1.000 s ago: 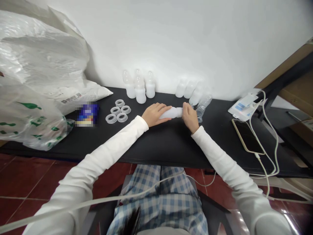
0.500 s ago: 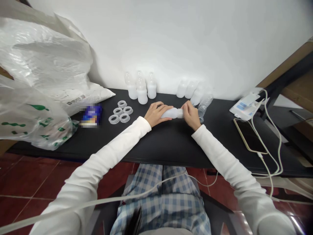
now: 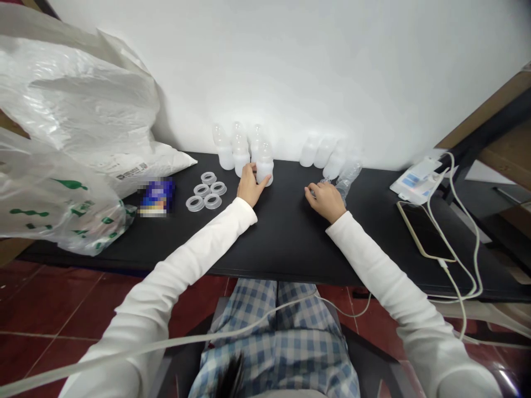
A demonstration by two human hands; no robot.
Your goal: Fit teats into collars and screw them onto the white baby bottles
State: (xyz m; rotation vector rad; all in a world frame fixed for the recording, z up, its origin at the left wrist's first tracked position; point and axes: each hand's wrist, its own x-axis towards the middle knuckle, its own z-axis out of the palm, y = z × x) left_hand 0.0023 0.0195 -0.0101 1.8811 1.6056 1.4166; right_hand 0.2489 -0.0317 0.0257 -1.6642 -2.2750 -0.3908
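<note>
My left hand [image 3: 251, 187] is wrapped round the lower part of a white baby bottle [image 3: 264, 165] with a clear domed cap. This bottle stands upright at the front right of several similar capped bottles [image 3: 239, 150] near the wall. On the other side, my right hand [image 3: 326, 202] has its fingers curled over a clear cap [image 3: 326, 180], which they partly hide. More clear caps [image 3: 350, 172] lie just beyond that hand. Behind them several white bottles without clear caps [image 3: 322, 152] stand by the wall.
Several translucent rings [image 3: 201, 190] lie on the black table [image 3: 286, 237] left of my left hand. A blue packet [image 3: 156, 194] and plastic bags [image 3: 70, 177] are further left. At the right are a phone [image 3: 425, 229], white cables [image 3: 473, 237] and a white packet [image 3: 417, 179].
My left hand has carried the bottle up and left, from the table's middle to the capped group. My right hand has let go of it and moved slightly right, to the clear caps.
</note>
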